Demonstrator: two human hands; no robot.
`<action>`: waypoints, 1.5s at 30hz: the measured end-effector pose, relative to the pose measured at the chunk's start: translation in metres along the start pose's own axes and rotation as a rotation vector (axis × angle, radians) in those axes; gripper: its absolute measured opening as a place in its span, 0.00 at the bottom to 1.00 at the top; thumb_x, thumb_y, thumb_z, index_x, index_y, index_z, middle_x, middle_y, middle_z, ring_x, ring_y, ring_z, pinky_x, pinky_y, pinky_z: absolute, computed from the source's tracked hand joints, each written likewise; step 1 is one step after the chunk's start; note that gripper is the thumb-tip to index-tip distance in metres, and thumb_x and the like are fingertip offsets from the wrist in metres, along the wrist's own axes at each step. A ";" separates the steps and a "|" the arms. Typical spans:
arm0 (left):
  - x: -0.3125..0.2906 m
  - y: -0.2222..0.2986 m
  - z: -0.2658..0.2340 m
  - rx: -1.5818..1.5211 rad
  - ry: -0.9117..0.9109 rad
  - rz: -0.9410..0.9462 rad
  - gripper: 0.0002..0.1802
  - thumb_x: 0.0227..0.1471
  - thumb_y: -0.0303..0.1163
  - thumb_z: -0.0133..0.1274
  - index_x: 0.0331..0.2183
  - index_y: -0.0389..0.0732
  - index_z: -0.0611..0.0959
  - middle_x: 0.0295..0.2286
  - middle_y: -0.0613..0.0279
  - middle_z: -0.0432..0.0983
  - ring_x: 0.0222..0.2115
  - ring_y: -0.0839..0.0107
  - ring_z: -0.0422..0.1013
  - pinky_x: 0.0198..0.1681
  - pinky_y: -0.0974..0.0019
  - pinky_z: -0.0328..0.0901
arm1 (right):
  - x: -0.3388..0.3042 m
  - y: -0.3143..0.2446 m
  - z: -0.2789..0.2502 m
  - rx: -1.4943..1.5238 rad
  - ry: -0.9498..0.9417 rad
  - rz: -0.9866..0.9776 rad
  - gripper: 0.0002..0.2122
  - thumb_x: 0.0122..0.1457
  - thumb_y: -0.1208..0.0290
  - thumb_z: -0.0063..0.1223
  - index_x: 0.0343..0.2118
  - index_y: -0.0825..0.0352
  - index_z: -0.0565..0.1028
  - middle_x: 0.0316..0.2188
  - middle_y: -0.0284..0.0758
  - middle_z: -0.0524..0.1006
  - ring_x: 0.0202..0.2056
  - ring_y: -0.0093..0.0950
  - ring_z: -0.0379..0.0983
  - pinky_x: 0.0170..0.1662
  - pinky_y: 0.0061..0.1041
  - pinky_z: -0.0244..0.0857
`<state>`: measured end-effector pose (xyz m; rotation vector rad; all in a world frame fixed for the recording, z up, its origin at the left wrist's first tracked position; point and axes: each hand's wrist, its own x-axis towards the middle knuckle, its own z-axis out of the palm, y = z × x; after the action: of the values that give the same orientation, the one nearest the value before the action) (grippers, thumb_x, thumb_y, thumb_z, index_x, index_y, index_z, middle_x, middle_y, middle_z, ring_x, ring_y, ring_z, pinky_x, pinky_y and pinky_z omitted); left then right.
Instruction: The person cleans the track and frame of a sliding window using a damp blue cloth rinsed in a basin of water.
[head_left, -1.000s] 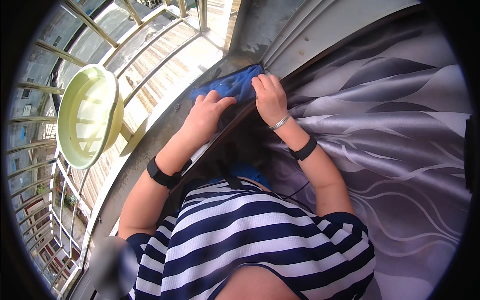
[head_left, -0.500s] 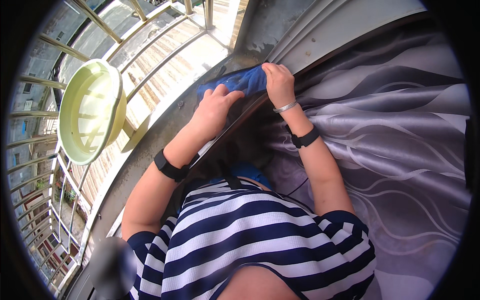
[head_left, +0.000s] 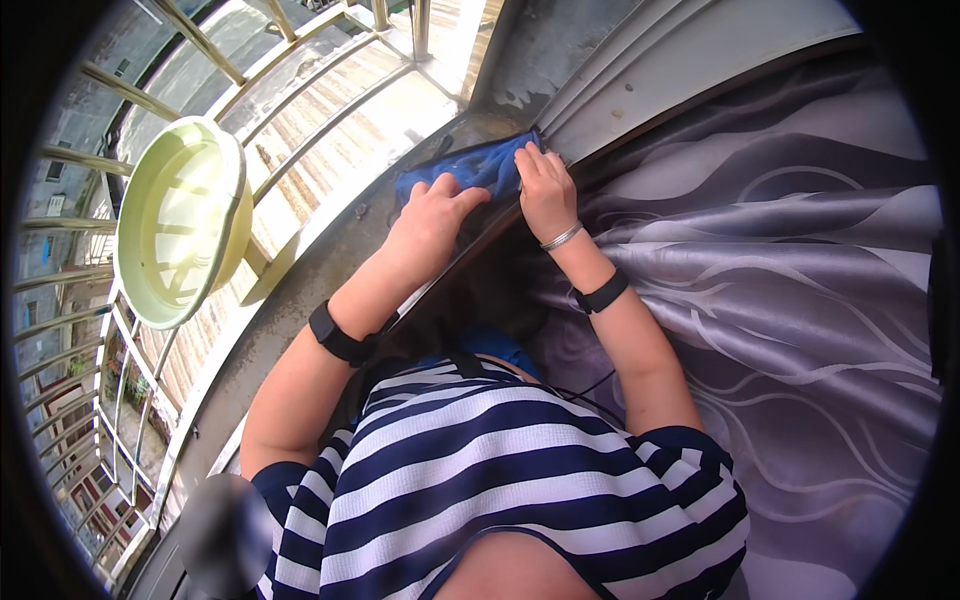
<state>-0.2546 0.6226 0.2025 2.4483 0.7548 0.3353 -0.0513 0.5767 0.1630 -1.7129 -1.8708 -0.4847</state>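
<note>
A blue cloth lies spread along the grimy window sill, with a dark strip along its far edge. My left hand is on its left part, fingers curled onto the fabric and the thumb pointing right. At the cloth's right end, my right hand holds the near edge, its fingers pressed together. The palm sides of both hands and whatever cloth is tucked under them are hidden.
A pale green basin with water stands left, beyond the sill, inside a metal railing. A grey patterned curtain hangs close on my right. The light window frame runs off to the far right.
My right hand has moved slightly left and nearer to me, from the cloth's far right corner to its near edge. The cloth's right end now lies flatter. My left hand has barely moved.
</note>
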 end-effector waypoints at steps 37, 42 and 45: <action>-0.009 0.004 -0.003 0.028 -0.037 -0.013 0.27 0.42 0.15 0.45 0.45 0.49 0.77 0.36 0.57 0.69 0.35 0.56 0.64 0.42 0.62 0.64 | 0.000 0.011 0.000 0.226 0.076 0.261 0.06 0.51 0.79 0.52 0.33 0.67 0.76 0.36 0.43 0.78 0.30 0.41 0.73 0.36 0.32 0.69; -0.010 0.005 -0.004 0.028 -0.049 -0.014 0.27 0.41 0.15 0.45 0.45 0.49 0.77 0.36 0.57 0.69 0.35 0.56 0.64 0.42 0.63 0.64 | -0.002 0.007 0.002 0.085 0.081 0.165 0.04 0.55 0.76 0.54 0.33 0.67 0.77 0.32 0.41 0.79 0.32 0.39 0.75 0.35 0.31 0.68; -0.012 0.004 -0.004 0.030 -0.039 -0.011 0.28 0.41 0.14 0.45 0.45 0.49 0.77 0.36 0.57 0.69 0.35 0.56 0.64 0.42 0.62 0.64 | -0.001 0.010 0.000 0.190 0.062 0.245 0.05 0.54 0.76 0.54 0.34 0.67 0.77 0.34 0.40 0.79 0.32 0.37 0.75 0.35 0.31 0.69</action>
<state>-0.2636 0.6146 0.2074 2.4709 0.7614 0.2725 -0.0416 0.5770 0.1613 -1.7469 -1.5823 -0.2513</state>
